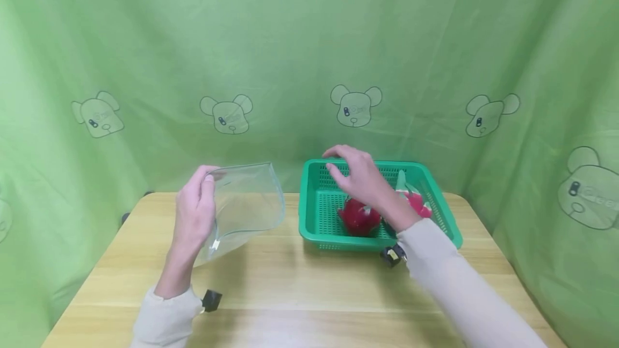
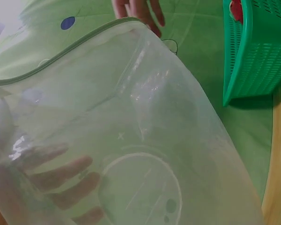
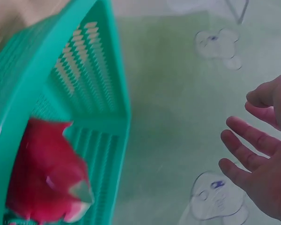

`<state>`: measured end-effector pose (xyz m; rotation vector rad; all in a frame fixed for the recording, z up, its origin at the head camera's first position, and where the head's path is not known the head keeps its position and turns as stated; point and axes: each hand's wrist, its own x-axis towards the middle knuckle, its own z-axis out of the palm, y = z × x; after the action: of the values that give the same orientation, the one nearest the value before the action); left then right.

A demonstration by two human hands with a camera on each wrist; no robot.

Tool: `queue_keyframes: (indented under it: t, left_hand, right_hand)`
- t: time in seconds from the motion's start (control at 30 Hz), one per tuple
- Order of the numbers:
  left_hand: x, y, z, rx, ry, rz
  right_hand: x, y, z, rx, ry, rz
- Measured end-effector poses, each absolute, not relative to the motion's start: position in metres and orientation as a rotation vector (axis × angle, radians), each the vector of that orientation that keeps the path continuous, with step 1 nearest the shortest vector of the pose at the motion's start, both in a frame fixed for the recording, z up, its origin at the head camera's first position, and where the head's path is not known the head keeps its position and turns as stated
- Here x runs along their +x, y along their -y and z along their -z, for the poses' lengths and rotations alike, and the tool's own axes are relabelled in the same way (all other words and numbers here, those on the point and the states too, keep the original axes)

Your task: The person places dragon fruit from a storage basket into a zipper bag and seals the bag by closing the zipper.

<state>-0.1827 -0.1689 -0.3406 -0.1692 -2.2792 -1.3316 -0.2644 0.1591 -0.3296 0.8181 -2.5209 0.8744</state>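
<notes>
My left hand (image 1: pixel 195 205) grips a clear zip bag (image 1: pixel 249 200) by its edge, thumb on the near side, holding it over the table's left half. Through the film in the left wrist view, the fingers (image 2: pixel 68 183) show behind the bag. Its mouth, with a green zip strip, faces right toward the basket. My right hand (image 1: pixel 360 176) hovers above the green plastic basket (image 1: pixel 314 232), fingers loosely bent with nothing between them. Below it in the basket lies a red dragon fruit (image 1: pixel 359 218); another dragon fruit (image 1: pixel 419 204) sits farther right, partly behind the wrist.
A light wooden table (image 1: pixel 309 294) carries the basket at its back right. Green curtain (image 1: pixel 290 42) printed with bear faces hangs close behind and along both sides. Small black devices (image 1: pixel 211 301) are worn at both wrists.
</notes>
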Motion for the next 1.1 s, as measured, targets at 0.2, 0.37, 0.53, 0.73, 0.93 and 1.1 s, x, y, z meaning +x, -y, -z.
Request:
queue_keyframes:
  t: [0.2,0.37,0.53,0.73,0.93,1.1]
  left_hand:
    - [-0.183,0.168,0.341,-0.173,2.279,1.34]
    - [-0.183,0.167,0.343,-0.183,2.27,1.347]
    - [-0.182,0.167,0.343,-0.192,2.258,1.357]
    - [-0.181,0.167,0.344,-0.202,2.243,1.379]
    - [-0.18,0.166,0.346,-0.197,2.237,1.373]
    - [-0.181,0.165,0.349,-0.205,2.223,1.382]
  right_hand:
    - [-0.284,-0.168,0.336,0.723,2.678,-0.846]
    - [-0.298,-0.173,0.343,0.654,2.805,-0.837]
    - [-0.307,-0.178,0.35,0.547,2.931,-0.801]
    - [-0.309,-0.186,0.357,0.391,3.096,-0.759]
    - [-0.306,-0.193,0.363,0.227,3.252,-0.74]
    - [-0.308,-0.198,0.369,0.14,3.357,-0.69]
